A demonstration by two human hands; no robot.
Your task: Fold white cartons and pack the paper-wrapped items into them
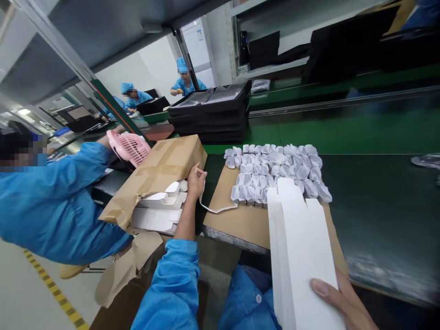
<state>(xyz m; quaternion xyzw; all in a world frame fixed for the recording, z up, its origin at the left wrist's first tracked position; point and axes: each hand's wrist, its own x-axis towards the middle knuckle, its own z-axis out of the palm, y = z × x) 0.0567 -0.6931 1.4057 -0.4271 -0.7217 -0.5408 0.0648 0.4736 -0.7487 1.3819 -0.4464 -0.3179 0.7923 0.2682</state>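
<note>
My left hand (195,181) reaches forward to a torn brown paper package (158,176) and pinches a thin white strap (216,208) that loops down from it. Flat white carton blanks (160,208) show through the package's open end. My right hand (338,298) holds a stack of flat white cartons (299,252) upright near my lap, thumb on its face. Beyond it, many small white wrapped items (278,172) lie in rows on a brown cardboard sheet (240,220).
A person in a blue coat (58,201) sits close at my left, holding a pink basket (129,146). Black trays (209,112) are stacked behind the package. A green conveyor belt (343,133) runs across the back. Two more workers stand far off.
</note>
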